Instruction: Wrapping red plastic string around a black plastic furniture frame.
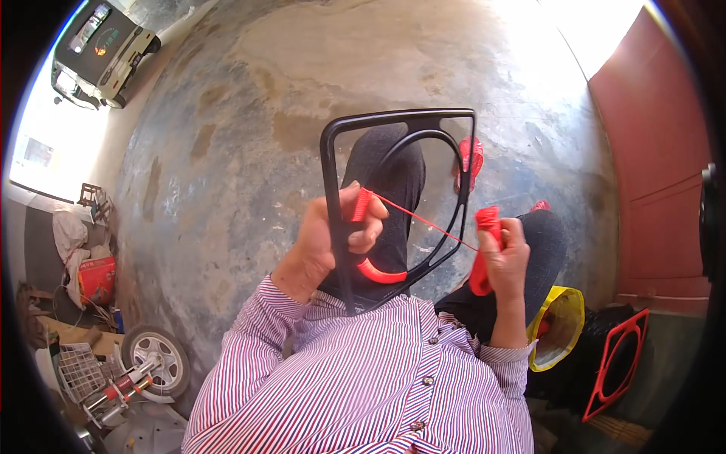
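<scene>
Wrapping looks barely begun: left hand (321,246) grips the black frame (401,197), red cord (423,221) covering only its lower curve, right hand (505,253) clutching the cord bundle (484,253) beside the frame.

Pretty bright daylight shot, with hard sun pouring in from the top right and blowing that corner of the concrete floor (318,68) out to pure white, plus another overexposed patch on the far left. The middle is evenly lit and sharp, shadows soft. Heavy fisheye warp bends everything near the rim, and the corners go to a black vignette with slight colour fringing.
</scene>
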The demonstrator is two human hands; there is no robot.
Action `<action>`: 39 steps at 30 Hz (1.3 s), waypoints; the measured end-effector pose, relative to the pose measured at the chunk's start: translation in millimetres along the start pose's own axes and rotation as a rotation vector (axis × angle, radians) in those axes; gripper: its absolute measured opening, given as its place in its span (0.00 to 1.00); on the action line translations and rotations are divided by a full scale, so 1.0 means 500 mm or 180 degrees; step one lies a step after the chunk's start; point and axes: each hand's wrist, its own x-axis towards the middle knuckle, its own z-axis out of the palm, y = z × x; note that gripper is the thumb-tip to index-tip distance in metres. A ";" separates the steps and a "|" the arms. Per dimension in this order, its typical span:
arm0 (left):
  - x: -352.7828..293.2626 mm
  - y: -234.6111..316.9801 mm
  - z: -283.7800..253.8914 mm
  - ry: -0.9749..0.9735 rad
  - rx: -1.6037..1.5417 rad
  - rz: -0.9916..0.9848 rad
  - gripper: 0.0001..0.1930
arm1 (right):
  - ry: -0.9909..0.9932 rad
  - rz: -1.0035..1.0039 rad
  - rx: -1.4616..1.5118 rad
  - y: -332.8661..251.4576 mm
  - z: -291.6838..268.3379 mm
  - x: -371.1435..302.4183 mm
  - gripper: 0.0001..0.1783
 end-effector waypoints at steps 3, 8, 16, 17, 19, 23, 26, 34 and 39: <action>0.003 0.003 0.018 -0.0239 0.0280 -0.0104 0.24 | -0.0344 -0.0778 -0.1676 -0.020 0.050 -0.012 0.19; -0.001 -0.017 0.084 0.0112 0.0576 0.0028 0.24 | -0.0780 -0.0838 -0.1834 -0.050 0.099 -0.011 0.21; -0.004 -0.049 0.123 0.0222 0.0729 0.0190 0.21 | -0.0929 -0.0070 0.1671 -0.142 0.093 0.069 0.21; -0.004 -0.051 0.124 0.0088 0.0663 0.0101 0.22 | -0.0835 0.0134 0.2148 -0.145 0.094 0.069 0.22; -0.003 -0.053 0.127 -0.0183 0.0523 -0.0079 0.26 | -0.0903 0.0006 0.2455 -0.186 0.084 0.072 0.23; 0.003 -0.053 0.136 -0.0277 -0.0065 -0.0595 0.42 | -0.1203 -0.0254 0.3086 -0.149 0.076 0.063 0.25; 0.014 -0.059 0.131 -0.0259 -0.0201 -0.0892 0.50 | -0.1694 -0.0383 0.3834 -0.159 0.069 0.062 0.24; 0.018 -0.075 0.169 0.0722 -0.0014 -0.0515 0.21 | -0.1574 -0.0265 0.3979 -0.148 0.060 0.052 0.25; 0.010 -0.079 0.103 0.0042 0.0352 0.0060 0.16 | -0.1383 0.0155 0.3366 -0.121 0.053 0.016 0.29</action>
